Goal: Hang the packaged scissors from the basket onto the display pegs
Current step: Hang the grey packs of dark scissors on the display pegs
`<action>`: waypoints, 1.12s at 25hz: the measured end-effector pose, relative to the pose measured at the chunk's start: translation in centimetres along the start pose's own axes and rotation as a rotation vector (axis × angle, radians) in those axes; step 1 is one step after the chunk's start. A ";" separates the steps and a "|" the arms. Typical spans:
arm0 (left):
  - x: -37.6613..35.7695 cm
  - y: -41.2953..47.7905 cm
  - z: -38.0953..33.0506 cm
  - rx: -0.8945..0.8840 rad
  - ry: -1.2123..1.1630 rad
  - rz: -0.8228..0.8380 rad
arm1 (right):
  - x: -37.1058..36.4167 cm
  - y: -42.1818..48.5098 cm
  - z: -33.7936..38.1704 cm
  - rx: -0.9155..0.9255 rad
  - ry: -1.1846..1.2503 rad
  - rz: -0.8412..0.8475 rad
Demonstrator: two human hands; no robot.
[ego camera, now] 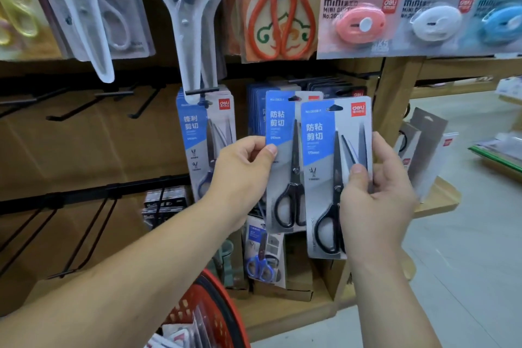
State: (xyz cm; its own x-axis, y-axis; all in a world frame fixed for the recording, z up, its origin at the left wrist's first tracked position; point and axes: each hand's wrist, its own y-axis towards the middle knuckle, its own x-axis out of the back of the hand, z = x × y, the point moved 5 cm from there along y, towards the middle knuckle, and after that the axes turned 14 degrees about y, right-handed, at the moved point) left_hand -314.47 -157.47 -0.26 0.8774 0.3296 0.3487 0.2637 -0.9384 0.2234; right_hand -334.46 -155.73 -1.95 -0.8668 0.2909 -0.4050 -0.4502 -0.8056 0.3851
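– Black handles on a grey card with a blue label: which pack of scissors is that?
– The right-hand pack (322,133). It is upright, in front of the display and not on any peg.
– What has hold of it?
– The right hand (375,200) pinches its lower right part, thumb on the front beside the blades, the other fingers wrapped round the edge to the back.
– And the other one like it?
– The left-hand pack (279,121) sits just behind, its right edge overlapped by the first. The left hand (240,178) grips its left edge, thumb pressed on the blue label, fingers curled behind. Its hanging hole lies over a stack of hung packs (255,104); I cannot tell whether it is on the peg.
– The basket?
– The red basket (217,316) is at the bottom edge, below the left forearm, with more packages (180,333) inside.
– Around them?
– To the left hangs a blue-labelled pack (195,127), and further left are bare black pegs (84,104). Above hang clear blister scissors (189,22), orange-handled scissors (278,17) and a card of mini cutters (395,17). Below, a small pack of blue-handled scissors (261,260) stands on the wooden shelf (296,316).
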 end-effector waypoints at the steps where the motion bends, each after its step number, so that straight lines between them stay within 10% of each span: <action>1: 0.1 0.4 0.1 0.007 0.009 -0.033 | -0.1 0.1 0.0 -0.002 0.002 0.012; 28: 1.5 2.9 0.2 -0.060 0.344 -0.136 | -5.1 1.0 -3.2 0.020 -0.389 0.135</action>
State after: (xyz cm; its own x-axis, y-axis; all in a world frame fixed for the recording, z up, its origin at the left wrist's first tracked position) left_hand -312.30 -159.70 0.75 0.6473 0.4762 0.5952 0.3359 -0.8792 0.3381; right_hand -329.80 -159.71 -2.15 -0.9328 0.3602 -0.0074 -0.3280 -0.8405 0.4312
